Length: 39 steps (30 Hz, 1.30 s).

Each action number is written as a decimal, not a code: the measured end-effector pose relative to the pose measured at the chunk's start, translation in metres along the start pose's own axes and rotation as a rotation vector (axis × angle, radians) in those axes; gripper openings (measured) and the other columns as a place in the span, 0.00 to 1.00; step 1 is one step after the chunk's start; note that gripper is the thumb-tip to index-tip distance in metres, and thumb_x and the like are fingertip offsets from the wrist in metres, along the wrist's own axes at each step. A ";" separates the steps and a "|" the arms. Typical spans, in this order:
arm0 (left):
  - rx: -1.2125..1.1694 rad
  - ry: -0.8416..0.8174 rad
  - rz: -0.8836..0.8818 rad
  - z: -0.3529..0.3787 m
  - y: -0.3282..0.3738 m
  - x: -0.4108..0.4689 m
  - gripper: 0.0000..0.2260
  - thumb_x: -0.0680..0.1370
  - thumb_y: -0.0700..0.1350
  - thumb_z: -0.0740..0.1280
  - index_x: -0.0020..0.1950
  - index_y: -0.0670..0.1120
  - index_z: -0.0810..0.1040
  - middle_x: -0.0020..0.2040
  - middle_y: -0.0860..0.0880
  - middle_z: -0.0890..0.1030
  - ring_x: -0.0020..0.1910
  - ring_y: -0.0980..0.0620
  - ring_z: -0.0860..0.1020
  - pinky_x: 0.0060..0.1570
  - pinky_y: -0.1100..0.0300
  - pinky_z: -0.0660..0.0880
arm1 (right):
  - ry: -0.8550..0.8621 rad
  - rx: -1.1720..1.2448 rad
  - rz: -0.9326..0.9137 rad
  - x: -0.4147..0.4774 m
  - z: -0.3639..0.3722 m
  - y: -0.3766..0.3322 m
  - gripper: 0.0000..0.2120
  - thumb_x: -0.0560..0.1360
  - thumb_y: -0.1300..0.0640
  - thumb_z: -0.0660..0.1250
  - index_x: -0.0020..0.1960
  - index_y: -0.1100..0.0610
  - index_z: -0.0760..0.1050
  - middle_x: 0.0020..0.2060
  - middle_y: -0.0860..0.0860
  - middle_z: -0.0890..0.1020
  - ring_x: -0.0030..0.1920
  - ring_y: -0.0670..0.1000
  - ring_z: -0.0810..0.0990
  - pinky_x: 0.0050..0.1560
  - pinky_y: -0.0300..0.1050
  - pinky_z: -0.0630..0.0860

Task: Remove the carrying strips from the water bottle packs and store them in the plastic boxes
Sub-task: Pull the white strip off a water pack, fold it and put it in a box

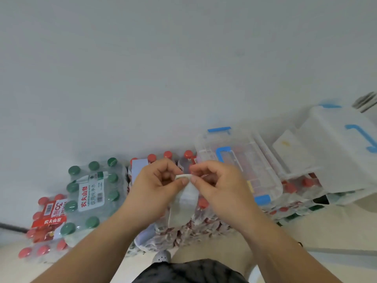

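Note:
A white carrying strip (184, 203) hangs folded between my hands above a red-capped water bottle pack (202, 219). My left hand (157, 180) pinches its top edge from the left, and my right hand (212, 180) pinches it from the right, thumbs nearly touching. A clear plastic box (240, 166) with blue latches and a closed lid rests on packs just right of my hands. A second, white plastic box (334, 148) with blue handles stands further right. A green-capped pack (93, 199) with a white label strip sits to the left.
More red-capped packs (47, 223) are stacked at the far left against the pale wall (163, 78). Further packs lie under the boxes at right (299, 190). My shoe (162, 256) and dark shorts show at the bottom on a light floor.

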<state>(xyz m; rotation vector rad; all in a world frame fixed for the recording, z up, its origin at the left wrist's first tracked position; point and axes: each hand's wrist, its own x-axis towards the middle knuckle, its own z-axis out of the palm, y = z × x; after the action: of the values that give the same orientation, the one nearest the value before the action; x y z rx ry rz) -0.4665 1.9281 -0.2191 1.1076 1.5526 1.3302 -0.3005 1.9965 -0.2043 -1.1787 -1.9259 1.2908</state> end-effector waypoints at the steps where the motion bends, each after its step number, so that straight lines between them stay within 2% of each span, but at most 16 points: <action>1: -0.019 0.022 0.004 0.006 0.006 -0.007 0.05 0.74 0.42 0.74 0.41 0.45 0.79 0.38 0.28 0.77 0.33 0.32 0.75 0.36 0.36 0.74 | -0.014 0.020 -0.002 -0.006 -0.006 0.000 0.06 0.75 0.55 0.75 0.50 0.46 0.83 0.39 0.43 0.86 0.41 0.43 0.84 0.41 0.37 0.81; 3: -0.036 0.062 0.024 0.020 0.017 -0.019 0.04 0.73 0.40 0.74 0.41 0.44 0.80 0.39 0.30 0.79 0.36 0.28 0.76 0.37 0.34 0.74 | -0.034 0.038 -0.036 -0.017 -0.019 0.002 0.05 0.75 0.55 0.74 0.49 0.46 0.83 0.39 0.45 0.85 0.40 0.45 0.84 0.40 0.41 0.82; 6: -0.062 0.099 0.032 0.043 0.026 -0.035 0.05 0.73 0.38 0.75 0.43 0.47 0.82 0.39 0.33 0.81 0.34 0.39 0.76 0.36 0.44 0.73 | -0.052 0.067 -0.088 -0.031 -0.037 0.005 0.03 0.76 0.56 0.74 0.46 0.48 0.83 0.35 0.47 0.84 0.35 0.45 0.81 0.36 0.40 0.79; 8: -0.087 0.120 0.017 0.057 0.029 -0.047 0.07 0.72 0.38 0.76 0.46 0.49 0.84 0.41 0.33 0.83 0.37 0.34 0.79 0.40 0.39 0.76 | -0.065 0.102 -0.097 -0.041 -0.047 0.009 0.05 0.75 0.58 0.74 0.45 0.49 0.83 0.34 0.48 0.83 0.34 0.46 0.79 0.35 0.41 0.78; 10: -0.087 0.147 0.010 0.068 0.030 -0.059 0.08 0.72 0.38 0.76 0.46 0.50 0.86 0.42 0.32 0.83 0.43 0.27 0.79 0.44 0.32 0.77 | -0.118 0.154 -0.083 -0.049 -0.053 0.014 0.05 0.75 0.60 0.74 0.45 0.50 0.83 0.35 0.53 0.83 0.36 0.54 0.81 0.38 0.50 0.82; 11: -0.075 0.163 0.006 0.072 0.030 -0.065 0.08 0.72 0.38 0.76 0.45 0.51 0.87 0.42 0.32 0.83 0.43 0.26 0.78 0.43 0.33 0.77 | -0.153 0.177 -0.076 -0.053 -0.056 0.017 0.05 0.76 0.60 0.74 0.46 0.50 0.83 0.37 0.56 0.84 0.38 0.57 0.82 0.41 0.55 0.82; 13: -0.055 0.210 -0.019 0.078 0.028 -0.076 0.09 0.71 0.37 0.75 0.42 0.52 0.87 0.41 0.34 0.83 0.40 0.31 0.79 0.40 0.41 0.79 | -0.226 0.236 -0.059 -0.060 -0.059 0.023 0.05 0.77 0.60 0.73 0.48 0.51 0.83 0.39 0.57 0.85 0.41 0.60 0.84 0.42 0.60 0.83; 15: -0.077 0.240 -0.042 0.084 0.026 -0.086 0.10 0.71 0.36 0.75 0.42 0.51 0.87 0.40 0.36 0.84 0.39 0.38 0.81 0.43 0.45 0.79 | -0.274 0.285 -0.038 -0.068 -0.061 0.028 0.05 0.77 0.61 0.72 0.48 0.51 0.83 0.40 0.56 0.86 0.42 0.60 0.85 0.43 0.61 0.84; 19: -0.084 0.226 -0.081 0.096 0.022 -0.106 0.07 0.74 0.38 0.74 0.46 0.51 0.86 0.42 0.34 0.84 0.44 0.31 0.81 0.44 0.37 0.80 | -0.258 0.262 -0.058 -0.080 -0.062 0.040 0.05 0.77 0.62 0.72 0.47 0.53 0.83 0.38 0.54 0.85 0.42 0.58 0.84 0.44 0.56 0.83; 25: -0.061 0.264 -0.120 0.106 0.019 -0.125 0.09 0.76 0.33 0.70 0.45 0.47 0.86 0.37 0.37 0.84 0.34 0.39 0.82 0.33 0.47 0.81 | -0.286 0.213 -0.093 -0.097 -0.065 0.050 0.08 0.77 0.61 0.71 0.47 0.49 0.82 0.36 0.51 0.82 0.38 0.54 0.81 0.37 0.47 0.80; 27: -0.061 0.300 -0.106 0.108 0.018 -0.128 0.10 0.75 0.32 0.71 0.43 0.48 0.86 0.37 0.35 0.82 0.32 0.41 0.80 0.32 0.48 0.79 | -0.301 0.221 -0.098 -0.102 -0.067 0.048 0.07 0.77 0.61 0.71 0.47 0.48 0.81 0.34 0.53 0.80 0.37 0.56 0.79 0.37 0.49 0.78; 29: -0.064 0.312 -0.090 0.110 0.020 -0.130 0.11 0.75 0.32 0.71 0.42 0.48 0.86 0.37 0.33 0.81 0.32 0.37 0.78 0.32 0.44 0.78 | -0.321 0.232 -0.114 -0.105 -0.070 0.045 0.07 0.77 0.61 0.72 0.47 0.48 0.81 0.33 0.55 0.80 0.35 0.58 0.79 0.37 0.52 0.78; 31: -0.050 0.303 -0.075 0.112 0.023 -0.132 0.11 0.75 0.32 0.71 0.43 0.47 0.86 0.37 0.32 0.80 0.36 0.31 0.78 0.33 0.39 0.77 | -0.328 0.250 -0.109 -0.107 -0.072 0.044 0.07 0.76 0.61 0.73 0.46 0.49 0.81 0.33 0.55 0.81 0.33 0.52 0.79 0.36 0.45 0.78; 34: -0.021 0.285 -0.064 0.113 0.028 -0.138 0.10 0.75 0.33 0.71 0.44 0.47 0.87 0.38 0.36 0.82 0.40 0.31 0.79 0.38 0.39 0.78 | -0.336 0.353 -0.028 -0.110 -0.075 0.043 0.06 0.74 0.64 0.74 0.44 0.54 0.83 0.34 0.55 0.84 0.34 0.44 0.80 0.37 0.36 0.77; 36: -0.012 0.276 -0.062 0.114 0.032 -0.142 0.10 0.74 0.32 0.72 0.44 0.47 0.87 0.38 0.38 0.83 0.40 0.33 0.80 0.40 0.41 0.79 | -0.330 0.408 0.002 -0.114 -0.077 0.042 0.05 0.74 0.66 0.74 0.44 0.57 0.83 0.34 0.56 0.84 0.34 0.45 0.81 0.37 0.36 0.78; 39: -0.020 0.263 -0.076 0.117 0.035 -0.148 0.08 0.74 0.32 0.72 0.45 0.43 0.86 0.39 0.38 0.84 0.41 0.34 0.81 0.40 0.43 0.80 | -0.303 0.403 -0.011 -0.118 -0.076 0.045 0.08 0.74 0.66 0.74 0.44 0.54 0.84 0.38 0.56 0.85 0.38 0.52 0.83 0.41 0.43 0.81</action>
<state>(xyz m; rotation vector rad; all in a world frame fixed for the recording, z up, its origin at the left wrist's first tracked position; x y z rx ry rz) -0.3068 1.8246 -0.1959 0.8789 1.7476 1.4816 -0.1669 1.9345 -0.2106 -0.8045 -1.7456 1.8311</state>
